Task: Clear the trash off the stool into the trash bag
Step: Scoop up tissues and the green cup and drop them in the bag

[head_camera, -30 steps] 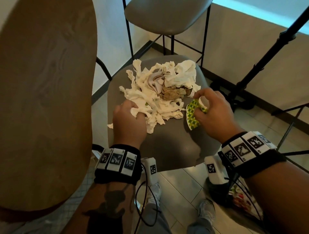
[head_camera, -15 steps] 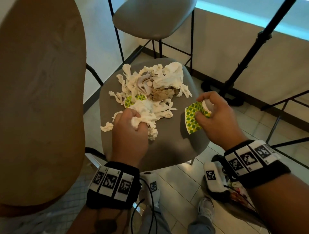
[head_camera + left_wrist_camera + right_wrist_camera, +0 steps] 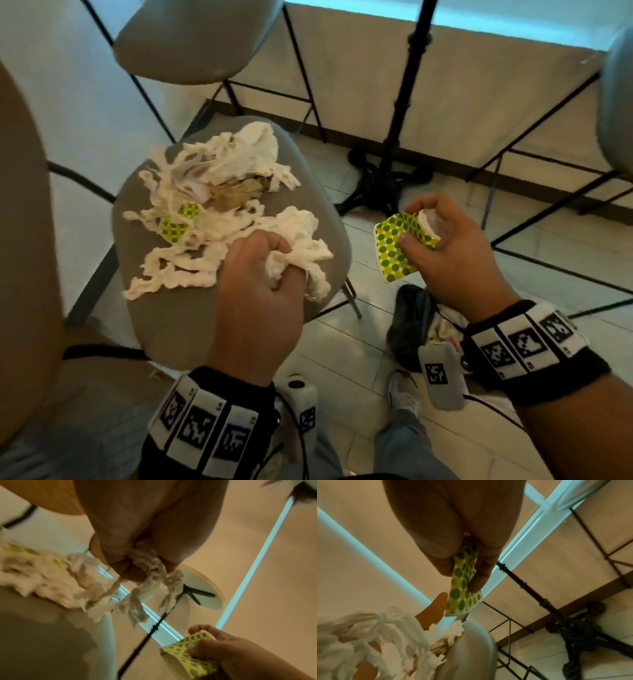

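Note:
A grey stool point(image 3: 191, 318) carries a heap of torn white tissue point(image 3: 212, 192), brown crumpled paper point(image 3: 236, 193) and a green-dotted scrap point(image 3: 176, 228). My left hand point(image 3: 263, 274) grips a bunch of white tissue point(image 3: 301, 253) over the stool's right edge; strands hang from the fist point(image 3: 150, 577) in the left wrist view. My right hand point(image 3: 431, 246) holds a crushed green-dotted paper cup point(image 3: 394, 246) off the stool, above the floor; the cup point(image 3: 464, 586) shows pinched flat in the right wrist view. A dark trash bag point(image 3: 418, 325) with some trash lies on the floor below that hand.
A second grey stool point(image 3: 195, 37) stands behind, a wooden tabletop point(image 3: 17, 240) to the left. A black tripod stand point(image 3: 394, 164) and black metal frames point(image 3: 534, 219) are at the right on the tiled floor. My shoes point(image 3: 404, 394) are below.
My left hand has closed on a bunch of tissue and pulled it toward the stool's right edge. My right hand has carried the dotted cup off the stool to the right, above the bag.

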